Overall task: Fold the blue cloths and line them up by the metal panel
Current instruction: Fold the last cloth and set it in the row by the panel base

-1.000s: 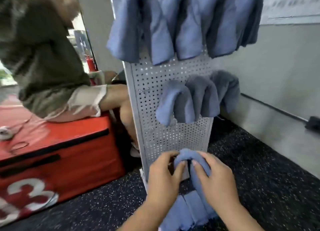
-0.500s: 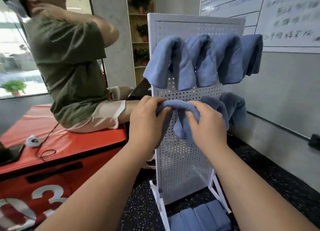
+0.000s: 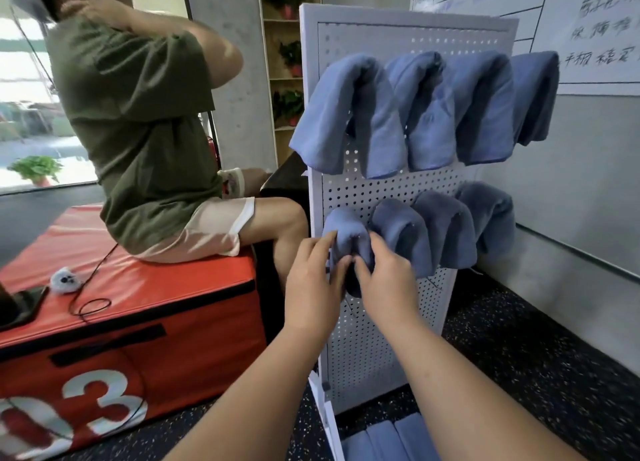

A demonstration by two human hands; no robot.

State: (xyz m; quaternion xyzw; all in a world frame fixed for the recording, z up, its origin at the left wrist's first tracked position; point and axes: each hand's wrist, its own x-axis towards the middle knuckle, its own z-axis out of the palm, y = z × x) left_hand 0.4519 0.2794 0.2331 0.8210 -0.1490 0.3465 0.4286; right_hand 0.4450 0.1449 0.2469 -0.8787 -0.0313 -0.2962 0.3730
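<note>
Soft, fuzzy blue cloth (image 3: 346, 234) is bent over like a little arch at the left end of the low row on the white metal panel (image 3: 381, 339). The panel is flat, stands upright and is full of small round holes. The cloth's bend is on top and its ends hang down, so its long side runs up and down. The left hand (image 3: 313, 287) and right hand (image 3: 389, 287) each have a grip on it, fingers pinching its lower part from both sides. Three thick cloths (image 3: 446, 232) hang just right of it. Four lighter ones (image 3: 426, 111) hang above. Flat folded cloths (image 3: 384, 440) lie on the speckled black floor (image 3: 536, 374) by the panel's foot.
</note>
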